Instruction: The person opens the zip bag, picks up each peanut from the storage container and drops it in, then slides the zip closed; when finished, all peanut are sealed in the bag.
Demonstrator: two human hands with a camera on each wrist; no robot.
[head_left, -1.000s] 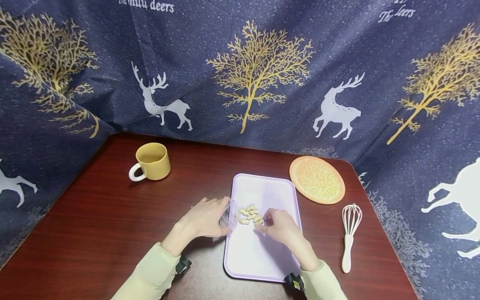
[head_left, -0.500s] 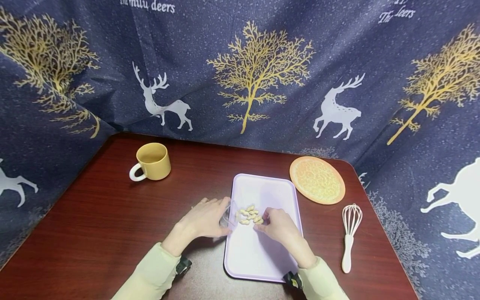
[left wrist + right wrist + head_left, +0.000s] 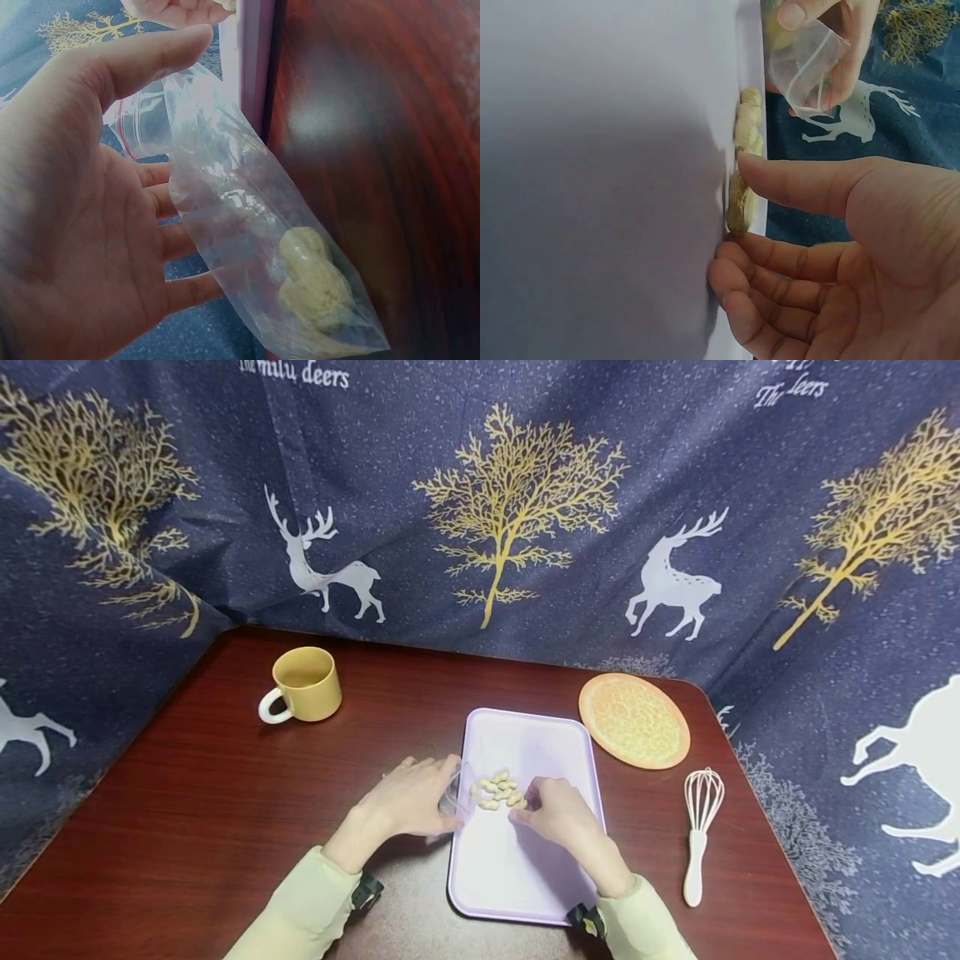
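Nothing has visibly moved: the left hand holds a clear bag; the right hand pinches a peanut on the tray.

The mug stands near the far left corner of the tabletop, the mat near its far right. The whisk lies before the mat, along the right edge. Left of both lies the tray, with peanuts left of its middle, between the bag at its left edge and the right fingers; more peanuts are inside the bag. Behind the far edge hangs the cloth
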